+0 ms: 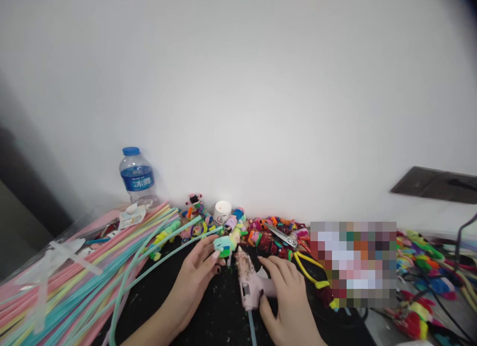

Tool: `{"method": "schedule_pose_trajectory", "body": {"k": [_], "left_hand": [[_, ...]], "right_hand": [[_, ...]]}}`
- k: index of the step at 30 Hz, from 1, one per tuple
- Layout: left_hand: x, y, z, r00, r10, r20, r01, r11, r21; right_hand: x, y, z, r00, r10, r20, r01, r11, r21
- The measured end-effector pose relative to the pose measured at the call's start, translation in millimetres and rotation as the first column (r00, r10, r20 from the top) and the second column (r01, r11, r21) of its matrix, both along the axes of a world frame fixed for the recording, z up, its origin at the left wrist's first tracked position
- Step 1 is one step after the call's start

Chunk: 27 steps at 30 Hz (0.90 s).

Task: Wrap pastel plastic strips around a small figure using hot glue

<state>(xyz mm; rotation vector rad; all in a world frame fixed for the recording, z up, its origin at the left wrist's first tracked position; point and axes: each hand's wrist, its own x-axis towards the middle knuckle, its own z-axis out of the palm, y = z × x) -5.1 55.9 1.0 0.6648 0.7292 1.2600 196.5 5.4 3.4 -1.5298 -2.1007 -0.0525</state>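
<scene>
Between the thumb and fingers of my left hand [196,269] is a small turquoise-green coil of pipe cleaner [222,246]. My right hand [285,294] is closed round the handle of a pale pink hot glue gun [249,281], which lies on the black mat [219,316]. The gun's stained nozzle points toward the wall, just right of the coil, and a glue stick [252,328] runs out of its back. Part of the handle is hidden by my fingers. Scissors [285,236] rest open, blades toward the wall, on a heap of finished pipe-cleaner figures [264,241].
At left lies a bundle of pastel pipe cleaners [82,286], some reaching over the mat. A water bottle [137,179] and a white paper cup [222,212] stand near the wall. More colourful pipe-cleaner pieces [421,311] and dark cables [443,306] lie at right. One patch is pixelated.
</scene>
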Motion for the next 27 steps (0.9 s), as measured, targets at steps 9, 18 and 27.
{"method": "schedule_pose_trajectory", "body": {"k": [9,18,27], "left_hand": [[11.7,-18.2,3.6,0.892,-0.452,-0.009,0.45,0.884,0.127],[11.2,-17.6,-5.8,0.837,-0.383,-0.391,0.487,0.848,0.21],[6.1,-21.5,4.9,0.782,-0.344,-0.519,0.513,0.829,0.224]], "right_hand": [[-6.3,-3.0,-2.8,0.96,0.226,-0.162,-0.215,0.973,0.085],[-8.1,-1.8,-4.3,0.942,0.238,-0.238,-0.222,0.971,0.094],[-10.1,-2.2,-3.9,0.941,0.26,-0.216,-0.219,0.955,0.198]]}}
